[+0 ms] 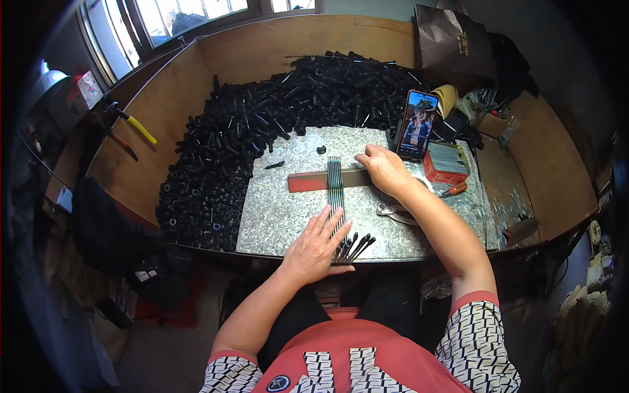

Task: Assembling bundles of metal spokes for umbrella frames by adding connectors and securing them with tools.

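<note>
A bunch of thin, shiny rods [335, 180] lies near the middle of the speckled worktop [272, 219]. The rods sit side by side and point from the near edge toward the far edge. They cross over a flat red-brown bar [306, 183], which lies from left to right. I cannot count the rods for sure. Their dark ends [360, 245] fan out a bit by the near edge.

The left hand [311, 250] lies over the near part of the rods, with its fingers stretched out and a little apart. Its thumb is beside the dark ends, at the near edge. The right hand [385, 169] is at the right part of the bar, with its fingers bent. I cannot tell if it grips the bar or just rests there, as its fingers hide that spot.

The step in hand looks like making the rods lie flat and even across the bar. I think the next move calls for 2 steady hands: the left to stop the rods from rolling, and the right to stop the bar from sliding. The fanned ends may need a gentle push together.

Pliers [395, 211] lie under the right forearm. A red box [444, 173] sits toward the right edge, and a phone [417, 126] stands near the far right corner. Lots of black parts [242, 118] pile up along the left and far edges.
</note>
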Demonstrator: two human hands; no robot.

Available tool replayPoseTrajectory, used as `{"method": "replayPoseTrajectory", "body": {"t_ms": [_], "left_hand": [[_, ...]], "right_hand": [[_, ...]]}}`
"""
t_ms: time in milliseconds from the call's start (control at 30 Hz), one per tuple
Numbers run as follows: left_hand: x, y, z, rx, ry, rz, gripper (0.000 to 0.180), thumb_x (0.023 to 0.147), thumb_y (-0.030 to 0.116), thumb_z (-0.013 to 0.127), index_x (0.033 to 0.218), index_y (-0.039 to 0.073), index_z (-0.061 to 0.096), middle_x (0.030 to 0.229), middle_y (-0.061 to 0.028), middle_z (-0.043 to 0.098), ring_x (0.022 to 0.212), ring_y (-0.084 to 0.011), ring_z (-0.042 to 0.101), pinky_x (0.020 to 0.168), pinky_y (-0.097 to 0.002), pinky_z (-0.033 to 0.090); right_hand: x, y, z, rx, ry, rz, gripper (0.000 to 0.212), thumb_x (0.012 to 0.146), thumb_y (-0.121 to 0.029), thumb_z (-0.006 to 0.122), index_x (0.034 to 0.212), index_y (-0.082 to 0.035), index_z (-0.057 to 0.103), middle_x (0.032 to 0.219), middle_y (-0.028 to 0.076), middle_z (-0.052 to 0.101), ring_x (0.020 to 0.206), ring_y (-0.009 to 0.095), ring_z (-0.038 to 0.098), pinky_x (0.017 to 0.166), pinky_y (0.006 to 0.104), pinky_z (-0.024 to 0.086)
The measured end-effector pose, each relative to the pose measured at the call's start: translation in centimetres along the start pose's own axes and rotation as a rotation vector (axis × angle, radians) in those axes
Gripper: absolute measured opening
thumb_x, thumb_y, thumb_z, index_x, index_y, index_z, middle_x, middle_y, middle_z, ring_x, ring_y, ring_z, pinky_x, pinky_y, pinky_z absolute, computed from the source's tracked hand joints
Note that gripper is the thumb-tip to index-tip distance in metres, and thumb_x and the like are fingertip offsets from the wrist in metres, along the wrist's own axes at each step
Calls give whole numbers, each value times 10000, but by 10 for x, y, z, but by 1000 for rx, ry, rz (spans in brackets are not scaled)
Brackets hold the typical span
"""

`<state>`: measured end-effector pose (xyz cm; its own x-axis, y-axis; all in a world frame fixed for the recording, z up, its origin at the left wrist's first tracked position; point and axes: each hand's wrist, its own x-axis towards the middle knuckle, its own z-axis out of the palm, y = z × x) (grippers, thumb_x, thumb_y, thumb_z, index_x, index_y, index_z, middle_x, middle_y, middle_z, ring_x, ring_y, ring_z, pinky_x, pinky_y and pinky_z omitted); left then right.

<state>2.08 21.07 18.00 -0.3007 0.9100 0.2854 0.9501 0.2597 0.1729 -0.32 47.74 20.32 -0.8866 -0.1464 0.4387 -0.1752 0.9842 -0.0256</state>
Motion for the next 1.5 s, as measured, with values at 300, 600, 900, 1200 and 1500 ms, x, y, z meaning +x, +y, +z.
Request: {"method": "replayPoseTrajectory", "body": {"t_ms": [300,600,900,1200,1500], "left_hand": [[0,0,0,7,-16,-2,929,695,585,702,1390,63,376,1438,-223,321,1353,-413,274,1085,-509,292],[0,1,-2,11,-13,-4,922,699,584,699,1386,57,380,1430,-228,331,1348,-412,284,1083,-511,295],[-1,0,0,31,-29,-20,899,713,637,653,1374,82,397,1459,-196,295,1356,-407,270,1110,-484,270],[0,1,-3,-3,-13,-10,928,686,573,714,1383,56,385,1426,-234,333,1349,-414,281,1086,-509,291],[1,1,-3,-3,-15,-8,931,685,571,715,1386,57,381,1428,-232,330,1350,-412,282,1085,-510,293]], "right_hand": [[2,-2,-2,-34,-56,-13,290,807,-70,512,1058,-82,655,876,132,562,872,295,594,754,388,486],[5,-1,1,10,-23,-27,157,814,-105,527,900,-54,647,854,157,574,894,322,598,746,418,493],[7,1,1,7,-48,-30,177,812,-98,511,903,-60,657,844,154,573,885,319,602,742,413,495],[6,0,0,27,-53,-10,187,823,-108,507,929,-63,654,866,153,572,892,322,601,752,416,492],[9,1,2,66,-70,1,203,882,-174,505,936,-41,648,888,169,582,894,337,596,779,435,478]]}}
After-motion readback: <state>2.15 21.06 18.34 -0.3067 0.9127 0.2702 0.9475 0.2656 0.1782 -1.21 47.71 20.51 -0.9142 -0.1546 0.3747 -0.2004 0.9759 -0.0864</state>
